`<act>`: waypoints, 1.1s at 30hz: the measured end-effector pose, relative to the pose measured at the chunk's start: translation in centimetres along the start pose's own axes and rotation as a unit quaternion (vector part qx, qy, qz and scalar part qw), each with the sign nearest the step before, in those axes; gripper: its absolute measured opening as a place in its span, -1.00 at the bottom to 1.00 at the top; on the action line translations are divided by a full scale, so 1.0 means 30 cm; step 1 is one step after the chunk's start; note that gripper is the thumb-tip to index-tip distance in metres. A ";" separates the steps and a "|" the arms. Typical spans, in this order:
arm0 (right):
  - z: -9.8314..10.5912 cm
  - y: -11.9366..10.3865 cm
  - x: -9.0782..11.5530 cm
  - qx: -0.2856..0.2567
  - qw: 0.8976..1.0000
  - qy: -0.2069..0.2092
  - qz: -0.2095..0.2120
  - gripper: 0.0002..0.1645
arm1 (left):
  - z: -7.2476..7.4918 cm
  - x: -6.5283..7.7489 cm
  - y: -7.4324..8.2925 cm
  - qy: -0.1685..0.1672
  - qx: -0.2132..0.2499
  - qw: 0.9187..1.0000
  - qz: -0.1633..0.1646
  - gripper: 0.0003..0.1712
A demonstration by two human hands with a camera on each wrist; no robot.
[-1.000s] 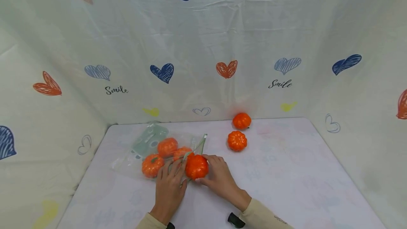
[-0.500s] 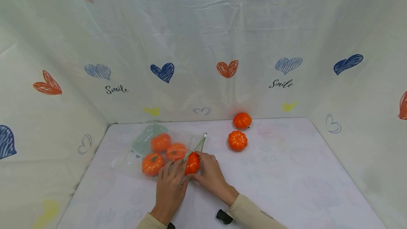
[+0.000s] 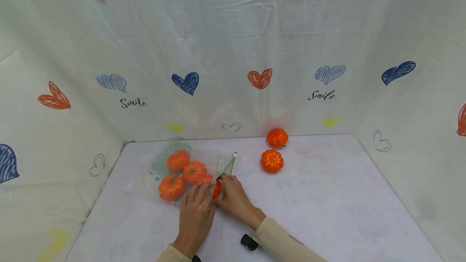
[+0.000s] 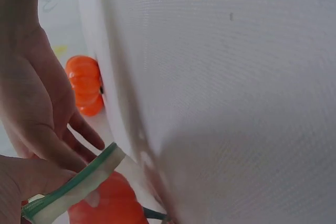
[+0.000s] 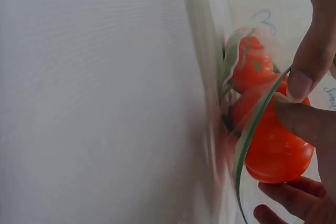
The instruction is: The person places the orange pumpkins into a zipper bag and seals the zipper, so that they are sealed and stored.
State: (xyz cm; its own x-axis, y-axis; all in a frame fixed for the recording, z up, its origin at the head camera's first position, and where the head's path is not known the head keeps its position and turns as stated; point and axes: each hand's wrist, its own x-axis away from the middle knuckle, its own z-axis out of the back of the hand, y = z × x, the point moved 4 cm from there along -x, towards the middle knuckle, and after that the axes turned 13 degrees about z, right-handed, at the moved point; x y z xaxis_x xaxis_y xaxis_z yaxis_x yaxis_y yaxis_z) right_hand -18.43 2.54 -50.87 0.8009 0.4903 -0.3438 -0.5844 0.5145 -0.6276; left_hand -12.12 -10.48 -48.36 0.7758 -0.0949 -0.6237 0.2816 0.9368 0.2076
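A clear zip bag (image 3: 211, 157) with a green-edged mouth lies on the table, its opening toward the right. Several small orange pumpkins (image 3: 171, 188) show through the plastic. My left hand (image 3: 194, 217) holds the near edge of the bag's mouth, with its thumb on the green strip (image 4: 79, 184) in the left wrist view. My right hand (image 3: 238, 201) grips another orange pumpkin (image 5: 278, 148) at the mouth, thumb on one side and fingers underneath. That pumpkin sits partly inside the bag. In the head view, the hands hide much of it.
Two loose orange pumpkins, one nearer (image 3: 272, 161) and one farther (image 3: 277, 138), stand at the back right of the white table (image 3: 327, 197). A white cloth (image 3: 225, 51) printed with hearts hangs behind and at the sides.
My right hand has moved left, pushing its pumpkin into the bag's mouth. The pumpkins inside have shifted left and back. My left hand has stayed at the bag's edge.
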 end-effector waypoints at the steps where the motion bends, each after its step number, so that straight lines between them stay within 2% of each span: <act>1: -0.004 0.002 -0.001 -0.002 1.000 -0.002 -0.001 -0.20 | -0.001 0.001 0.001 0.001 0.001 1.000 -0.001 -0.05; 8: -0.013 0.005 0.001 0.068 0.997 -0.002 0.037 -0.29 | 0.000 -0.001 0.004 0.002 0.007 1.000 -0.005 -0.09; 15: 0.030 0.052 0.048 0.072 0.997 0.005 0.012 -0.18 | 0.003 -0.009 -0.002 0.001 0.002 1.000 0.000 -0.08; 21: 0.152 0.107 0.118 0.080 0.995 0.062 0.013 -0.42 | -0.002 -0.007 -0.008 0.002 0.004 1.000 0.001 -0.04; 26: 0.280 0.152 0.158 0.129 0.981 0.143 0.012 -0.56 | -0.007 -0.007 -0.008 -0.002 0.007 1.000 0.004 -0.05; 30: 0.370 0.211 0.174 0.175 0.965 0.194 -0.023 -0.47 | -0.012 -0.007 -0.008 -0.003 0.004 1.000 0.005 -0.05; 33: 0.419 0.264 0.177 0.180 0.961 0.193 -0.079 -0.26 | -0.013 -0.007 -0.007 -0.003 0.002 1.000 0.005 -0.05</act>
State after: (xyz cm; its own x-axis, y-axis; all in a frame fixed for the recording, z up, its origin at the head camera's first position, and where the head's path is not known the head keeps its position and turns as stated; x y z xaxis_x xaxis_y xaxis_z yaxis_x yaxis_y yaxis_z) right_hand -20.45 18.06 -48.90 0.8319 0.1243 -0.5408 -0.4033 0.8049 -0.4353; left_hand -12.55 -10.53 -48.56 0.7817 -0.0884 -0.6174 0.2764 0.9365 0.2159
